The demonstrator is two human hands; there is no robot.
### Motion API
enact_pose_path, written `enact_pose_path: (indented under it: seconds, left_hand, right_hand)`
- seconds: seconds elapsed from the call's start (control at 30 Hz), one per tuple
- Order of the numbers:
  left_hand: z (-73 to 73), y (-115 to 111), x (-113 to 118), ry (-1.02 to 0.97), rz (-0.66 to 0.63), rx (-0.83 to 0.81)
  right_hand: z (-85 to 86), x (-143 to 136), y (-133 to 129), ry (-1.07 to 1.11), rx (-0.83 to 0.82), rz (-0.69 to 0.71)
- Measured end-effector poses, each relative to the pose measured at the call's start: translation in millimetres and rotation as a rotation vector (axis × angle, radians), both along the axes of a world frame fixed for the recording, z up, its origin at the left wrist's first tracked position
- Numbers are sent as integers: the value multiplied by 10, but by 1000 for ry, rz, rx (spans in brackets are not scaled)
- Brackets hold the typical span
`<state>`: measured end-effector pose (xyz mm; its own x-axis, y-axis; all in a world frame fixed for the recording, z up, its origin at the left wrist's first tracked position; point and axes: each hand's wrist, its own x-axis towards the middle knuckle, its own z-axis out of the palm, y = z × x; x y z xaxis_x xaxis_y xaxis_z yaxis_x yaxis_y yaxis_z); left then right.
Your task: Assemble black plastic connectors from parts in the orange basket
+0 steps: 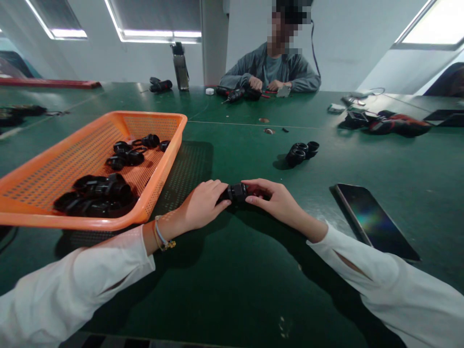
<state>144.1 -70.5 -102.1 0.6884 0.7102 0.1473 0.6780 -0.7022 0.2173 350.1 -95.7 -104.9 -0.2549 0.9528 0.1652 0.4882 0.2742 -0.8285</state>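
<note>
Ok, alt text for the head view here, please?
Two hands, the left hand and right hand, grip a small black fitting between them on a green table. An orange basket of similar black parts sits to the left, a phone lies to the right, and another person works opposite.

No legible text anywhere.

Light: bright ceiling panels (159, 34) overhead, room dim.
Shadows: soft, under orange basket (90, 159).
Glare: phone screen (375, 222).
Edges: wide-angle bending.
</note>
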Motion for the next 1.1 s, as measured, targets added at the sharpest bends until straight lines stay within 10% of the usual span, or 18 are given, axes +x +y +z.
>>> enact_pose_path:
  seconds: [1.1]
  left_hand:
    - [20,4,6,33,12,-8]
  right_hand:
    - [5,-40,8,-6,-25,-40]
